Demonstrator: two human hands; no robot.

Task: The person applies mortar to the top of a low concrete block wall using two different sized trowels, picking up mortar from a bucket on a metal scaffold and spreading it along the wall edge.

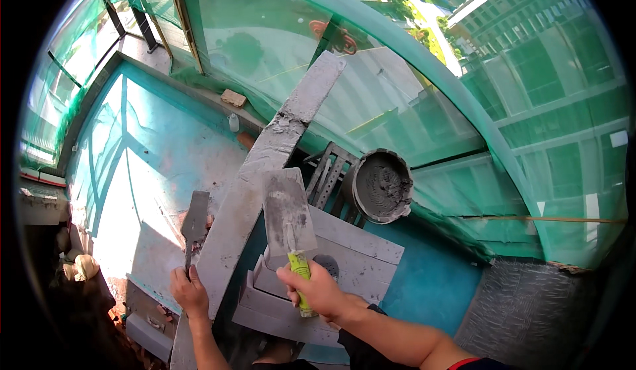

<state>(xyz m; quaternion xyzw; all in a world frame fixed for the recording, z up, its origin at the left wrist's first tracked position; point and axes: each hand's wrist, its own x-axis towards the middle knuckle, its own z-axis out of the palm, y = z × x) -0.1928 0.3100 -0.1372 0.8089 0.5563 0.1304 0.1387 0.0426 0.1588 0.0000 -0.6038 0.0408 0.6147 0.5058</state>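
Observation:
My left hand (pixel 189 290) grips a narrow flat-bladed grey trowel (pixel 194 217) with its blade pointing up, just left of a pale, narrow wall top (pixel 228 217). My right hand (pixel 311 284) is closed round the yellow-green handle of a wide rectangular trowel (pixel 287 204), whose mortar-smudged blade reaches toward the wall top. Further along, the wall top carries rough patches of grey mortar (pixel 281 131). A bucket of grey mortar (pixel 379 186) sits right of the wall on a slatted metal stand (pixel 324 174). Beneath my right arm lie pale grey boards (pixel 371 257), partly hidden.
Blue-coated floor (pixel 119 138) lies on both sides of the wall. Green netting (pixel 543 138) and sheeting surround the space. A brick (pixel 233 98) and a plastic bottle (pixel 234 123) stand by the far edge. Rubble and sacks (pixel 85 267) are at lower left, dark rough flooring (pixel 503 304) at lower right.

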